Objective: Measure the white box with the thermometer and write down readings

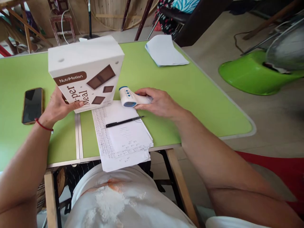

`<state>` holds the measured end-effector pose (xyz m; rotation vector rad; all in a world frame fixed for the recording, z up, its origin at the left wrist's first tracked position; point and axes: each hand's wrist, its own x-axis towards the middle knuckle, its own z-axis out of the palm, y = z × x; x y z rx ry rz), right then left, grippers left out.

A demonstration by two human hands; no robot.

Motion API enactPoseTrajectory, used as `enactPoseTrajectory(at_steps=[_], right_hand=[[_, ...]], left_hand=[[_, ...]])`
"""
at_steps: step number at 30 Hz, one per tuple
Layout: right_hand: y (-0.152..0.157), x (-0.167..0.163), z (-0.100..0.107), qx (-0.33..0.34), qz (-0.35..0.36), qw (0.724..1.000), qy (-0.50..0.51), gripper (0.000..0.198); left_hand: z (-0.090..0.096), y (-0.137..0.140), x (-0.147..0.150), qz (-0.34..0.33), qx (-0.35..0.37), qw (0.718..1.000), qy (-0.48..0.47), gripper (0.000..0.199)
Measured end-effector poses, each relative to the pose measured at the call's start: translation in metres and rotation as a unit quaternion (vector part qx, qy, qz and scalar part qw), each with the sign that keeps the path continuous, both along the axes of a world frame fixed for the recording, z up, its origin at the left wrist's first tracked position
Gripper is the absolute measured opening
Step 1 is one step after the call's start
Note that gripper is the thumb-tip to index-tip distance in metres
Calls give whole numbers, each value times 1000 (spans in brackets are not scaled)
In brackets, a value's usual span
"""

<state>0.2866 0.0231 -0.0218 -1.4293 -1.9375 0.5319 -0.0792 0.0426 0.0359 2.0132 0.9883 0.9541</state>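
Observation:
My left hand grips the lower left edge of a white NutriMotion box, its thumb across the front. Pictures of chocolate squares are printed on the box, which is held tilted over the table. In my right hand is a white and blue infrared thermometer, lying on its side with its wide end toward the box. Below both, a black pen rests on a stack of written papers that overhangs the table's front edge.
A phone lies on the green table left of the box. White sheets sit at the far edge. A green plastic seat stands on the floor at right; wooden chair arms flank my lap.

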Motion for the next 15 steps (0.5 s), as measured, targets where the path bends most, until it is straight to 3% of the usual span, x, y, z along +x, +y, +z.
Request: enactPoseTrajectory(at_steps=[4,9,12,15], right_hand=[[4,4,-5,14,20,999,-35,46],[-16,2,10,96,26,994,-37,33],[-36,-7,17,55,111,992,-33,17],[-49,-15,20,22,157,986,-57,14]], left_hand=[[0,1,2,-4,5,999,35,66],[4,3,0,11,-9,996,87,64],[3,4,-3,11,-1,989,149,67],[-3,6,-6,-5,-4,982,189,66]])
